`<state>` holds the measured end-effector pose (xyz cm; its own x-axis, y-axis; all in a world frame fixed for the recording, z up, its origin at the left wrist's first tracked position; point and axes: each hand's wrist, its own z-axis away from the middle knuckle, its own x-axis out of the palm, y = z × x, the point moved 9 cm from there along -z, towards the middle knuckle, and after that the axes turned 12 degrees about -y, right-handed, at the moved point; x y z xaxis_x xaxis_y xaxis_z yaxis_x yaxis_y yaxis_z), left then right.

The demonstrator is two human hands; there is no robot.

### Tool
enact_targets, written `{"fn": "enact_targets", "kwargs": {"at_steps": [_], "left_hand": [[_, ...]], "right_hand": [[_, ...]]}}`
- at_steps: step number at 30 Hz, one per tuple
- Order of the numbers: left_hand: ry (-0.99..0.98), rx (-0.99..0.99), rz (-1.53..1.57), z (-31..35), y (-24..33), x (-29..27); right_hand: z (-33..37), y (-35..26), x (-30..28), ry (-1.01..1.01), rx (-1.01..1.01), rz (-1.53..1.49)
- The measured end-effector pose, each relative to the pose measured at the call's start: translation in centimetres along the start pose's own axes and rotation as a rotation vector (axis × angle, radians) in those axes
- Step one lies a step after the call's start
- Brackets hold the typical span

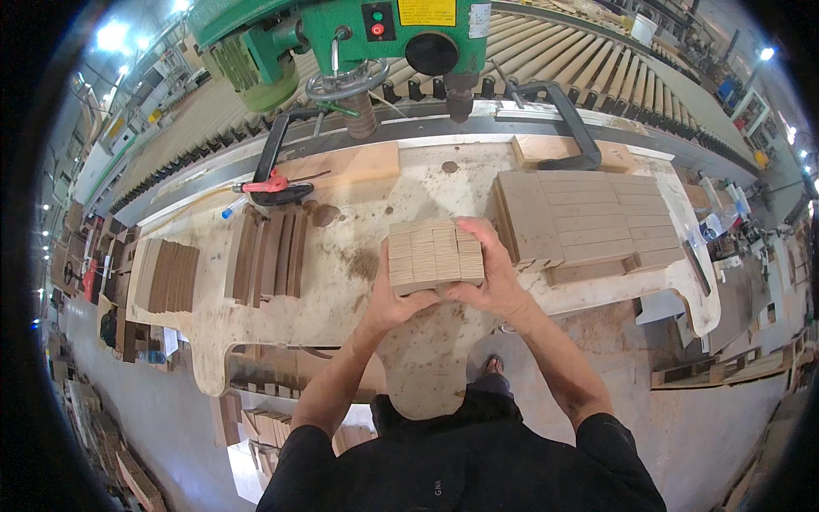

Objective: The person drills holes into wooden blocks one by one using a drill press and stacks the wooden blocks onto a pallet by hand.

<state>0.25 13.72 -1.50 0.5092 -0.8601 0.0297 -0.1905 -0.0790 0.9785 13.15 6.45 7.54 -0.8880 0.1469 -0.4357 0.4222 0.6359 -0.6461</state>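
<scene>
Both hands hold one bundle of small wooden blocks [435,253] near the centre of the view, above the pale worktable [358,282]. The left hand [388,299] grips the bundle from its seven o'clock side, thumb up along the left edge and fingers curled under. The right hand [490,277] closes around the four o'clock corner, fingers wrapped over the right edge. The blocks sit stacked flush in rows, their end faces turned toward the camera.

At three o'clock from the bundle lies a flat stack of brown boards [589,222], just beside the right hand but apart from it. At nine o'clock a row of brown slats [269,256] stands on edge, and farther out at nine o'clock a second pile of slats [171,275] rests on a lower surface. At twelve o'clock the green drill press [341,34] rises over the table, its chuck [459,96] hanging well above the bundle. A black clamp with a red handle [277,183] sits at eleven o'clock, and another black clamp [567,119] at one o'clock pins a wooden block [554,152] to the table edge.
</scene>
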Motion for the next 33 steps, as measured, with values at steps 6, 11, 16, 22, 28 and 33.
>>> {"fn": "enact_targets", "kwargs": {"at_steps": [6, 11, 16, 22, 28, 33], "left_hand": [[0.009, 0.071, -0.069, 0.4, 0.8, -0.3], [0.032, 0.077, -0.068, 0.5, 0.5, 0.2], [0.083, 0.011, -0.016, 0.3, -0.1, 0.4], [0.148, -0.12, -0.067, 1.8, -3.0, 0.0], [0.372, 0.155, -0.372, 2.1, 2.6, 2.0], [0.569, 0.27, -0.303, 11.1, 9.3, 4.1]], "right_hand": [[1.7, 2.3, 1.7, 0.13, 0.233, -0.352], [4.3, 5.6, 3.4, 0.055, 0.296, -0.185], [4.5, 6.5, 3.7, 0.002, 0.338, -0.295], [7.0, 8.6, 6.2, -0.305, 0.502, -0.089], [6.4, 4.8, 4.7, -0.254, 0.398, -0.337], [6.1, -0.8, 8.2, -0.408, 0.296, -0.602]]}}
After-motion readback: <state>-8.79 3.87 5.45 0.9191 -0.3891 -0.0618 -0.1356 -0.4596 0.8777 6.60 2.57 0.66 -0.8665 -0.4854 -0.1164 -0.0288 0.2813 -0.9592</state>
